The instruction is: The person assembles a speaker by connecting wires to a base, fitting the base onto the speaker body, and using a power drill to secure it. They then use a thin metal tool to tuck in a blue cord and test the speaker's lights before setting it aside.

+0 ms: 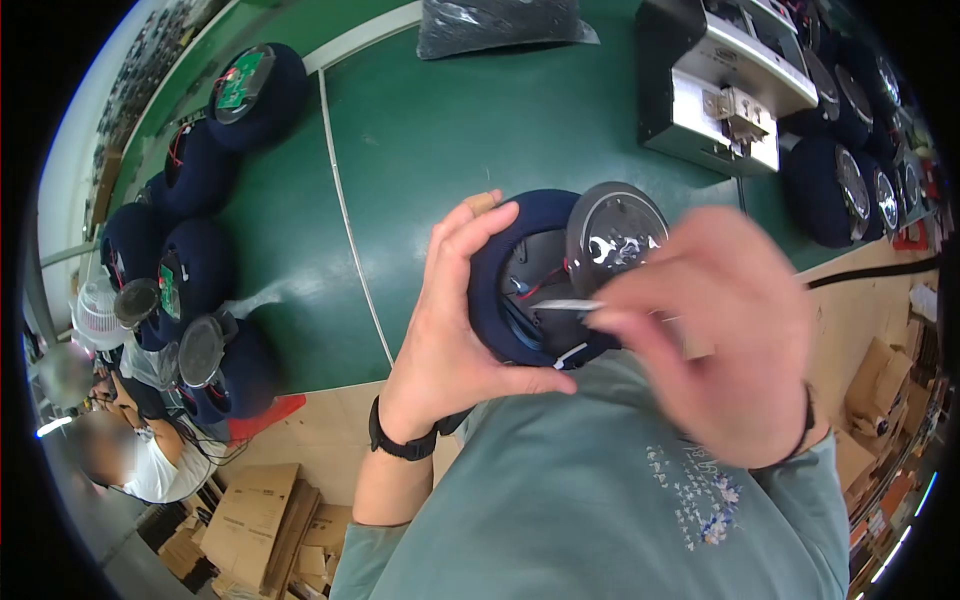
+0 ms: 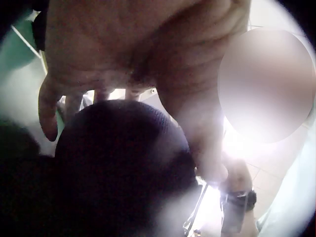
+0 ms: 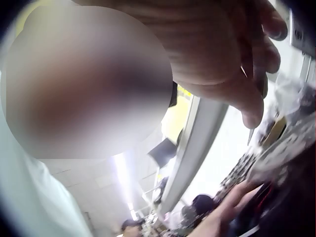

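Desk: green top [image 1: 450, 130], crossed by a pale line left of the work.
Seated person: far left, white shirt [image 1: 165, 475].
Left-side units: navy, rounded [image 1: 205, 255], grouped along the desk's left part; some show green boards.
Cardboard boxes: flattened stack [image 1: 245, 515], below desk level.
Left hand: [image 1: 440, 320] grips the held unit, fingers round its left side, thumb along the near edge.
Dark bag: [image 1: 500, 28], far edge of desk.
Held unit: navy shell [image 1: 530, 250], between both hands, hollow side up, dark interior exposed.
Round cover: [image 1: 610, 235], overlaps the unit's right rim; attachment unclear.
Thin tool: pale, slender [image 1: 565, 304], tip over the interior.
Right hand: [image 1: 720, 330] blurred; pinches the tool.
Machine: silver and black [image 1: 725, 105], desk's far right.
Right-side units: navy [image 1: 815, 190], just right of machine.
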The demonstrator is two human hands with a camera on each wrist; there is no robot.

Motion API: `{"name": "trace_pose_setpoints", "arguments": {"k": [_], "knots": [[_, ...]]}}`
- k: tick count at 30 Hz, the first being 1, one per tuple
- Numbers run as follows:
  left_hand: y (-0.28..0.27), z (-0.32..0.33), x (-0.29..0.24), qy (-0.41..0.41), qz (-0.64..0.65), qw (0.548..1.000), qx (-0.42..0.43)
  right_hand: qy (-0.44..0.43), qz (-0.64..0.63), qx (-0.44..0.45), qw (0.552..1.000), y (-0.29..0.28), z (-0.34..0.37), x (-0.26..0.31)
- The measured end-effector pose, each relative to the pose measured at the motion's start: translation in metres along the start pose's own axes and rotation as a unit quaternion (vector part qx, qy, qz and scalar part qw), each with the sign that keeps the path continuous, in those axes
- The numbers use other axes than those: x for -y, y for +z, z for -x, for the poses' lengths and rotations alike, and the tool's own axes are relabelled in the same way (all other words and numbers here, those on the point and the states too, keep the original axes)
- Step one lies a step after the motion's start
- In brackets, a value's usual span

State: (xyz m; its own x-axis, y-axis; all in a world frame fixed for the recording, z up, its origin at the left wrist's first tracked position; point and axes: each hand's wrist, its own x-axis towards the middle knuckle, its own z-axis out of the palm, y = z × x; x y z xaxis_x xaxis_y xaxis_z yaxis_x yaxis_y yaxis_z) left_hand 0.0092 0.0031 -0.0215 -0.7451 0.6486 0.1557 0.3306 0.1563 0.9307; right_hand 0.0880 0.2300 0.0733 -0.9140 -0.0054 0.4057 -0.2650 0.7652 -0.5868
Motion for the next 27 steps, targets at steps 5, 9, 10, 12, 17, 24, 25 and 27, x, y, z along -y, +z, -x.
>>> {"name": "trace_pose_setpoints", "arguments": {"k": [5, 9, 10, 12, 17, 24, 25, 27], "knots": [[-0.044, -0.005, -0.032, 0.174, -0.184, 0.963, 0.092, 0.212, 0.088, 0.022, 0.973, -0.026, 0.009, -0.074], [-0.046, -0.036, -0.083, 0.155, -0.310, 0.894, 0.285, 0.156, 0.197, 0.078, 0.965, -0.003, 0.021, -0.107], [-0.043, -0.040, -0.083, 0.159, -0.308, 0.893, 0.287, 0.122, 0.248, 0.088, 0.957, 0.001, 0.026, -0.112], [-0.043, -0.045, -0.082, 0.145, -0.296, 0.898, 0.293, 0.105, 0.266, 0.079, 0.955, -0.004, 0.028, -0.104], [-0.045, -0.044, -0.074, 0.075, -0.152, 0.963, 0.211, 0.021, -0.097, 0.176, 0.979, -0.036, -0.016, -0.060], [-0.031, -0.008, -0.060, -0.051, -0.063, 0.997, -0.016, -0.056, -0.094, 0.379, 0.919, -0.031, -0.038, -0.051], [-0.028, -0.006, -0.058, -0.056, -0.062, 0.996, -0.025, -0.046, -0.085, 0.373, 0.923, -0.031, -0.037, -0.049], [-0.023, -0.001, -0.052, -0.056, -0.048, 0.996, -0.057, -0.076, -0.063, 0.375, 0.922, -0.032, -0.038, -0.047]]}}
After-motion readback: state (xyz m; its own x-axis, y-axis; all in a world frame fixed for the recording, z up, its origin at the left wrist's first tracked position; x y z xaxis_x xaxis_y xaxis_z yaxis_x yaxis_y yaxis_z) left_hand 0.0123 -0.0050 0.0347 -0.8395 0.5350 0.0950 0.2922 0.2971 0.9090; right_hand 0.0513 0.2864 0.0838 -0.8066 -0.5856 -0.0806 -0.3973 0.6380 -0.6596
